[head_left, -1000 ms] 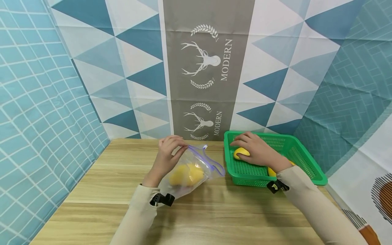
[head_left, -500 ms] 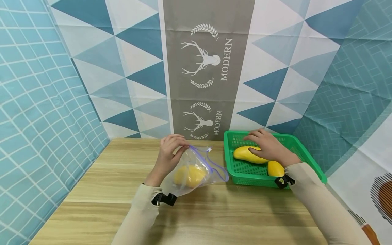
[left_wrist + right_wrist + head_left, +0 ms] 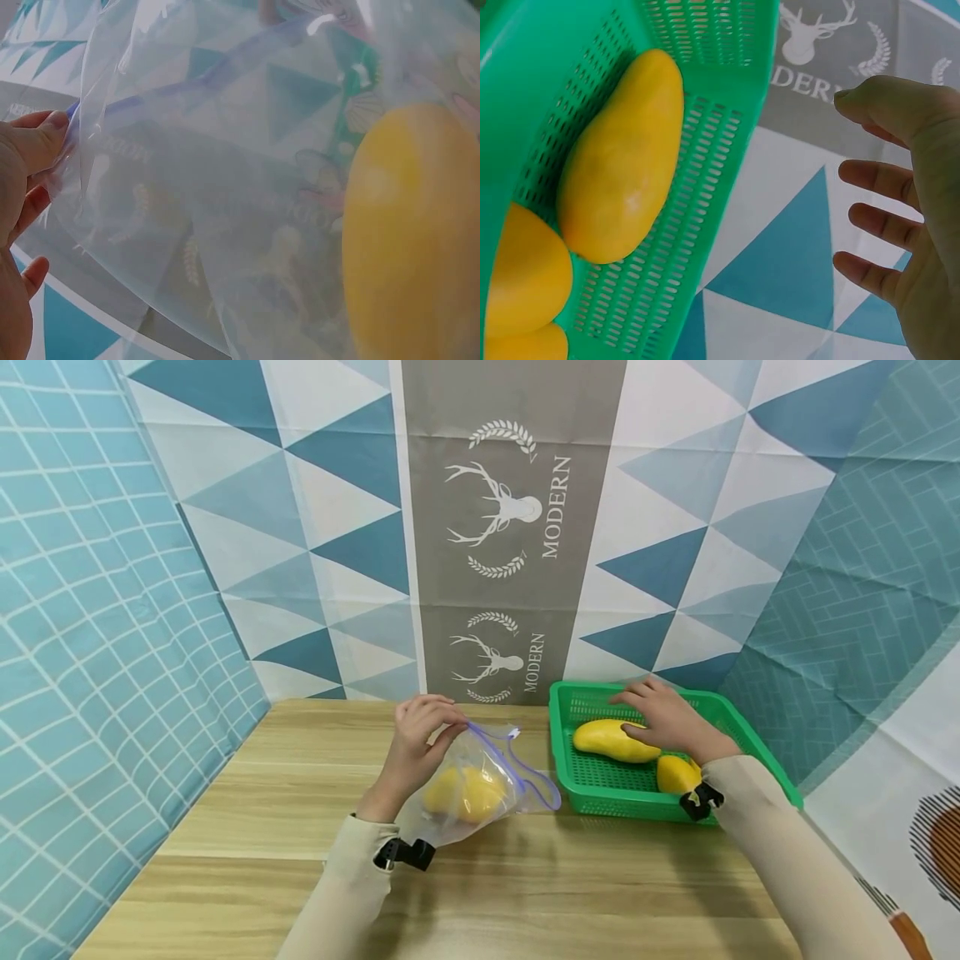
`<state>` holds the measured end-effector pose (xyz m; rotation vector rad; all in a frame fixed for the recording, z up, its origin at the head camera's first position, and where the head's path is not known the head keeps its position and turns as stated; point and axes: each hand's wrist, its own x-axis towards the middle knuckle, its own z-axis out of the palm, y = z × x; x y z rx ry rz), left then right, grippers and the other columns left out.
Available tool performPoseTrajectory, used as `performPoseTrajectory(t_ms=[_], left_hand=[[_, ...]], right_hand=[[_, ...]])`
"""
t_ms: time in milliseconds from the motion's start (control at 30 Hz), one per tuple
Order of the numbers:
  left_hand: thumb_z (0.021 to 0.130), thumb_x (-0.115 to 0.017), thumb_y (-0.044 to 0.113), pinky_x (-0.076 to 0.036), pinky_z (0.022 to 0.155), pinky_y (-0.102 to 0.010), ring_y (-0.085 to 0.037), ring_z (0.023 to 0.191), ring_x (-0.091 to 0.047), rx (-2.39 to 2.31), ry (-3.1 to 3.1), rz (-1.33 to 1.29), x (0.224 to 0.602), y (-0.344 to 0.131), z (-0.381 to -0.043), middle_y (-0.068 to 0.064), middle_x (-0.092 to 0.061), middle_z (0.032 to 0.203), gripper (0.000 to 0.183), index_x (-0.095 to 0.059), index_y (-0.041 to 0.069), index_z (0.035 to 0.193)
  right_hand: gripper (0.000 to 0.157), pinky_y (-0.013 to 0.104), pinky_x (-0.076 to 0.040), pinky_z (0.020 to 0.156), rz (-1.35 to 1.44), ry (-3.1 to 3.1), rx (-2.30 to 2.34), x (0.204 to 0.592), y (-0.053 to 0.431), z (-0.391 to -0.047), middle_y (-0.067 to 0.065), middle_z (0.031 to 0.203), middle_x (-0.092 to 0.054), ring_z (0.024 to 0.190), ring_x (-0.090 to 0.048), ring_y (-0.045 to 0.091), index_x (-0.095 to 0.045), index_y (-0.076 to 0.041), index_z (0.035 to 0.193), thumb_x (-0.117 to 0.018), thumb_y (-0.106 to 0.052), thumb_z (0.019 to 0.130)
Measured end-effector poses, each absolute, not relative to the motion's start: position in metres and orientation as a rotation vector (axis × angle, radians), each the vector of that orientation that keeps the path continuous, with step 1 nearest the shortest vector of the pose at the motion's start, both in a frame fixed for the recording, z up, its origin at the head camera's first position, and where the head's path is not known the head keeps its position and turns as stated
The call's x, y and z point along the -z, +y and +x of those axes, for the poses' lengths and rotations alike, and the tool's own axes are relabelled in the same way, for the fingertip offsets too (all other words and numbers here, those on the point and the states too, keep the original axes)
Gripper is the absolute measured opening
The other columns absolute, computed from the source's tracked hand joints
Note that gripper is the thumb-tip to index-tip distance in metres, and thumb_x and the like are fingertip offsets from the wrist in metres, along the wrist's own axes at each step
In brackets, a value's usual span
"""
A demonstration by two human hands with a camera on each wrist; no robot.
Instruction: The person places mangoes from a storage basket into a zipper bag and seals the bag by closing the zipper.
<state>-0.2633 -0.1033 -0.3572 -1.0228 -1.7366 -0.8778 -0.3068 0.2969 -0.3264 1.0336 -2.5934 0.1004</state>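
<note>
My left hand (image 3: 420,735) pinches the top edge of a clear zip bag (image 3: 534,795) with a purple seal, its mouth facing right. Inside the bag lies yellow fruit, apparently a mango (image 3: 480,793), seen blurred through plastic; in the left wrist view this mango (image 3: 412,240) fills the right side. Over the green basket (image 3: 558,752) hovers my right hand (image 3: 671,722), fingers spread and holding nothing. Just below it a long yellow mango (image 3: 611,741) lies in the basket. The right wrist view shows this mango (image 3: 622,157) apart from the fingers (image 3: 877,180).
Nearer the basket's front wall sits another mango (image 3: 675,774), and the right wrist view has a further yellow one (image 3: 525,343) beside it. The wooden table (image 3: 480,902) runs up to a patterned cloth wall (image 3: 510,552). Blue tiled cloth (image 3: 112,610) hangs on the left.
My right hand has shifted right and lifted off the long mango, leaving more of it visible. The bag has moved slightly right, still in my left hand's pinch.
</note>
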Motion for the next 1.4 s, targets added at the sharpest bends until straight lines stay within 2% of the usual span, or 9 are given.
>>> performPoseTrajectory(t_ms=[233,967,1200,1400], left_hand=[[0.074,-0.079,-0.008,-0.03,0.086,-0.055,-0.032,0.099,-0.06,0.88,-1.74,-1.017,0.358,-0.105,-0.261,-0.006,-0.071,0.091,0.024,-0.071,0.008,0.09],[0.072,-0.079,-0.009,-0.031,0.086,-0.057,-0.033,0.097,-0.059,0.892,-1.732,-1.027,0.36,-0.106,-0.255,-0.005,-0.072,0.09,0.027,-0.071,0.009,0.092],[0.071,-0.079,-0.01,-0.031,0.085,-0.057,-0.035,0.097,-0.059,0.895,-1.738,-1.021,0.361,-0.105,-0.255,-0.005,-0.072,0.091,0.029,-0.071,0.009,0.092],[0.072,-0.08,-0.01,-0.031,0.085,-0.059,-0.038,0.097,-0.059,0.909,-1.734,-1.016,0.361,-0.104,-0.255,-0.006,-0.072,0.09,0.028,-0.071,0.008,0.091]], right_hand=[[0.04,0.058,-0.044,0.084,0.941,-2.74,-0.041,0.33,0.3,-0.312,0.017,0.12,-0.059,0.099,-0.047,0.034,-0.063,-0.005,0.125,-0.075,-0.016,0.089],[0.052,0.07,-0.036,0.094,0.751,-3.023,0.226,0.342,0.31,-0.347,0.024,0.13,-0.054,0.12,-0.045,0.049,-0.059,-0.006,0.133,-0.077,-0.024,0.087],[0.052,0.069,-0.036,0.095,0.689,-3.079,0.12,0.341,0.315,-0.351,0.027,0.13,-0.053,0.122,-0.044,0.052,-0.059,-0.004,0.132,-0.075,-0.025,0.088],[0.057,0.071,-0.036,0.093,0.566,-3.172,-0.032,0.347,0.317,-0.356,0.035,0.142,-0.041,0.129,-0.034,0.058,-0.054,-0.003,0.136,-0.073,-0.029,0.089]])
